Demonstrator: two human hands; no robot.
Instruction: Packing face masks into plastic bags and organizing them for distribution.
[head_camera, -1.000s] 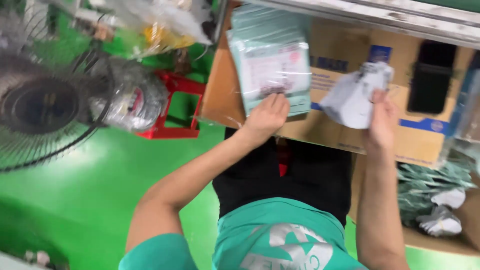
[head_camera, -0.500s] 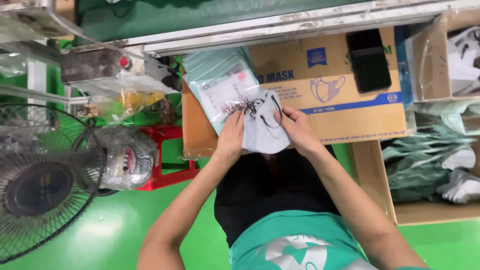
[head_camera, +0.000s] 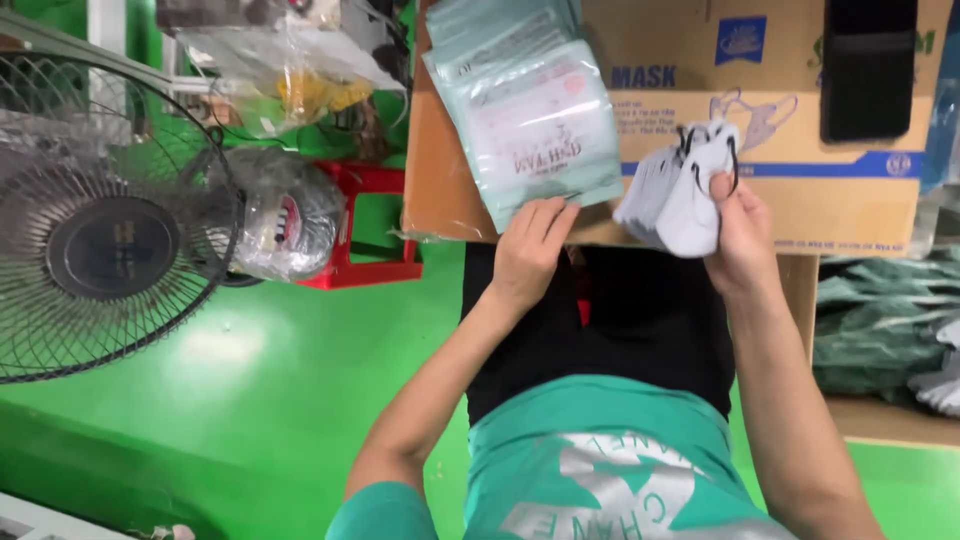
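Right hand (head_camera: 742, 235) pinching grey masks (head_camera: 680, 195); left hand (head_camera: 530, 250) flat, fingertips on clear packet stack (head_camera: 535, 130)

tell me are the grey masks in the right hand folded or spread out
Folded: the right hand pinches the grey masks as a flat bunched stack, black ear loops gathered on top.

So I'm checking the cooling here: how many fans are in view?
1: a round wire-caged fan stands at the left over the green floor, far from both hands. Others may be out of frame.
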